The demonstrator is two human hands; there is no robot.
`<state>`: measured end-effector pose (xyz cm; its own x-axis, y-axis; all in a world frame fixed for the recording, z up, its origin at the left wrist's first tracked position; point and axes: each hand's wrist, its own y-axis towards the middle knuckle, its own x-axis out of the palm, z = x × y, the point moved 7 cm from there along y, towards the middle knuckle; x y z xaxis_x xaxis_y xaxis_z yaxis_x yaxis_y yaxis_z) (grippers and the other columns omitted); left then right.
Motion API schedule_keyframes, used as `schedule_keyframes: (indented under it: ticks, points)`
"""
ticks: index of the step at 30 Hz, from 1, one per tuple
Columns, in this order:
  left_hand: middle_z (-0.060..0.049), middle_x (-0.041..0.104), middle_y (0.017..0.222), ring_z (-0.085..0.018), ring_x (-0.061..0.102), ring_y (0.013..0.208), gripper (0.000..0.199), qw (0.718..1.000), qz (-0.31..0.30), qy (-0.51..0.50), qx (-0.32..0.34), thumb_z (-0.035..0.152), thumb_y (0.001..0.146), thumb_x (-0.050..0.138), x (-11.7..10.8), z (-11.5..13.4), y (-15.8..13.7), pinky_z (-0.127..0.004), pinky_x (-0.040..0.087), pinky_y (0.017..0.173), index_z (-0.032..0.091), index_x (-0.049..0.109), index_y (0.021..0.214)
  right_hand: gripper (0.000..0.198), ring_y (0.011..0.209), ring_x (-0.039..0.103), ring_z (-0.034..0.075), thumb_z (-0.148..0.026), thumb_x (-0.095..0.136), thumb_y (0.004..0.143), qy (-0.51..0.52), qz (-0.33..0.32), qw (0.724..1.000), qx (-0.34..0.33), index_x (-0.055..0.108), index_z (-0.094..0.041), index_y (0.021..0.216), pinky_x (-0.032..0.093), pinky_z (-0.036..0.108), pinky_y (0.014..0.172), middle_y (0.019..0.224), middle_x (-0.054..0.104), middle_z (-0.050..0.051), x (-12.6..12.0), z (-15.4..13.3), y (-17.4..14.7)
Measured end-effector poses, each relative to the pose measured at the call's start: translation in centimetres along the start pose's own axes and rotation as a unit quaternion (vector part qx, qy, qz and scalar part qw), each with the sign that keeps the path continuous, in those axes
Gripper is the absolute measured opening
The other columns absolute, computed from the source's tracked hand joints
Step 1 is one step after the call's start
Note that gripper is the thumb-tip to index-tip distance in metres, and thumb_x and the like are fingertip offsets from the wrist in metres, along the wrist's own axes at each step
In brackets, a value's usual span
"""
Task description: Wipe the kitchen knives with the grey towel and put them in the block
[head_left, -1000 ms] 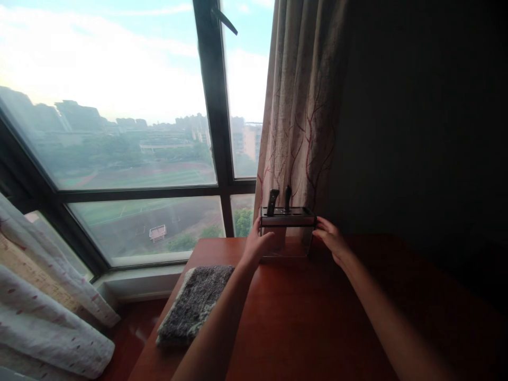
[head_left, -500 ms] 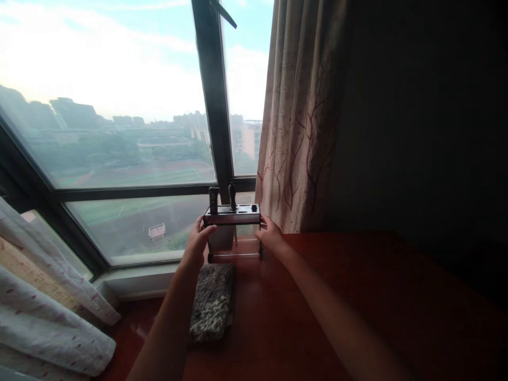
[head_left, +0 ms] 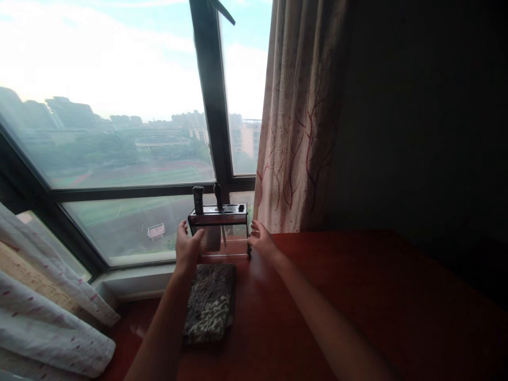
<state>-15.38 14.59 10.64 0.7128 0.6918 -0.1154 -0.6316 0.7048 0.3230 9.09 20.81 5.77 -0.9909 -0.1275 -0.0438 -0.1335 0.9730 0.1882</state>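
Observation:
A knife rack [head_left: 234, 218] with a dark top and an open wire-like frame stands upright at the table's far edge by the window. In it sit a cleaver [head_left: 198, 200] with a black handle and a slim-bladed tool [head_left: 218, 197] with a rounded black handle; their blades hang below the top. My left hand [head_left: 188, 247] is open at the rack's left end, fingers and thumb apart. At the right end my right hand [head_left: 262, 242] is open too, its thumb side close to the frame. Whether either hand touches the rack I cannot tell.
A folded grey patterned cloth [head_left: 210, 304] lies on the reddish-brown table [head_left: 309, 296], in front of the rack. Behind are the window [head_left: 130, 159] and a patterned curtain [head_left: 293, 116]. Another curtain [head_left: 51, 317] hangs at the lower left.
The knife rack has shifted to the left. Both hands have moved slightly left with it and their fingers have loosened from its ends.

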Motion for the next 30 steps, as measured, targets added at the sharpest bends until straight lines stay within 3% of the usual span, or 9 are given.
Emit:
schedule_keyframes:
  ticks: [2, 5, 9, 12, 16, 20, 23, 30]
  points:
    - [-0.017, 0.051, 0.133, -0.033, 0.046, 0.127, 0.062, 0.997, 0.04, 0.059, 0.041, 0.029, 0.074, 0.064, -0.2, -0.1, -1.4, -0.048, 0.038, 0.104, 0.016, 0.046, 0.131, 0.059, 0.103, 0.064, 0.022, -0.016, 0.06, 0.065, 0.01, 0.012, 1.0, 0.016, 0.055, -0.023, 0.123, 0.051, 0.035, 0.088, 0.124, 0.062, 0.008, -1.0, 1.3, -1.2]
    - [-0.014, 0.051, 0.133, -0.029, 0.049, 0.124, 0.055, 0.994, 0.045, 0.047, 0.093, 0.027, 0.08, 0.058, 0.8, 0.2, -5.1, -0.043, 0.043, 0.101, 0.019, 0.046, 0.132, 0.054, 0.097, 0.066, 0.022, -0.018, 0.058, 0.063, 0.025, 0.032, 0.999, 0.036, 0.057, -0.02, 0.117, 0.053, 0.035, 0.084, 0.118, 0.065, 0.01, -3.0, 3.8, -3.7]
    - [-0.012, 0.056, 0.129, -0.027, 0.055, 0.118, 0.044, 0.99, -0.085, 0.002, 0.115, 0.025, 0.081, 0.055, 5.1, -0.3, -11.3, -0.041, 0.045, 0.099, 0.02, 0.052, 0.125, 0.038, 0.088, 0.068, 0.023, -0.024, 0.058, 0.064, 0.033, 0.065, 0.996, 0.056, 0.062, -0.019, 0.102, 0.056, 0.036, 0.075, 0.101, 0.07, 0.008, -5.5, 7.2, -7.3]
    - [-0.014, 0.061, 0.122, -0.026, 0.06, 0.112, 0.04, 0.972, -0.222, -0.03, 0.067, 0.021, 0.079, 0.056, 9.5, -2.2, -15.7, -0.041, 0.047, 0.095, 0.018, 0.054, 0.12, 0.029, 0.077, 0.069, 0.025, -0.029, 0.057, 0.066, 0.028, 0.08, 0.994, 0.065, 0.063, -0.021, 0.094, 0.058, 0.039, 0.067, 0.09, 0.072, 0.007, -6.8, 9.3, -9.5]
    - [-0.011, 0.069, 0.107, -0.025, 0.065, 0.099, 0.026, 0.937, -0.344, -0.055, 0.018, 0.019, 0.078, 0.056, 13.7, -4.3, -20.0, -0.038, 0.051, 0.086, 0.018, 0.064, 0.103, 0.024, 0.088, 0.069, 0.029, -0.026, 0.059, 0.067, -0.005, 0.087, 0.995, 0.043, 0.067, -0.022, 0.09, 0.055, 0.043, 0.081, 0.09, 0.073, 0.008, -7.7, 10.2, -11.2]
    - [-0.007, 0.071, 0.092, -0.024, 0.067, 0.089, 0.018, 0.937, -0.343, -0.068, 0.012, 0.02, 0.08, 0.052, 14.5, -5.3, -21.4, -0.037, 0.052, 0.081, 0.019, 0.067, 0.089, 0.023, 0.091, 0.069, 0.029, -0.026, 0.056, 0.074, -0.047, 0.075, 0.996, 0.012, 0.069, -0.023, 0.093, 0.053, 0.043, 0.086, 0.093, 0.074, 0.007, -7.9, 9.6, -12.0]
    - [-0.005, 0.07, 0.089, -0.023, 0.065, 0.086, 0.017, 0.943, -0.325, -0.054, 0.034, 0.022, 0.084, 0.05, 13.9, -5.4, -21.5, -0.035, 0.051, 0.077, 0.021, 0.066, 0.088, 0.021, 0.09, 0.069, 0.029, -0.029, 0.055, 0.078, -0.075, 0.066, 0.995, -0.005, 0.07, -0.023, 0.093, 0.053, 0.041, 0.083, 0.092, 0.074, 0.007, -7.7, 9.2, -12.3]
    - [-0.005, 0.069, 0.082, -0.024, 0.064, 0.08, 0.014, 0.936, -0.348, -0.042, 0.04, 0.02, 0.081, 0.051, 13.8, -4.9, -21.1, -0.034, 0.049, 0.074, 0.021, 0.065, 0.081, 0.02, 0.086, 0.068, 0.028, -0.028, 0.052, 0.082, -0.14, 0.059, 0.988, -0.036, 0.07, -0.026, 0.09, 0.053, 0.039, 0.078, 0.089, 0.073, 0.005, -7.4, 8.6, -12.5]
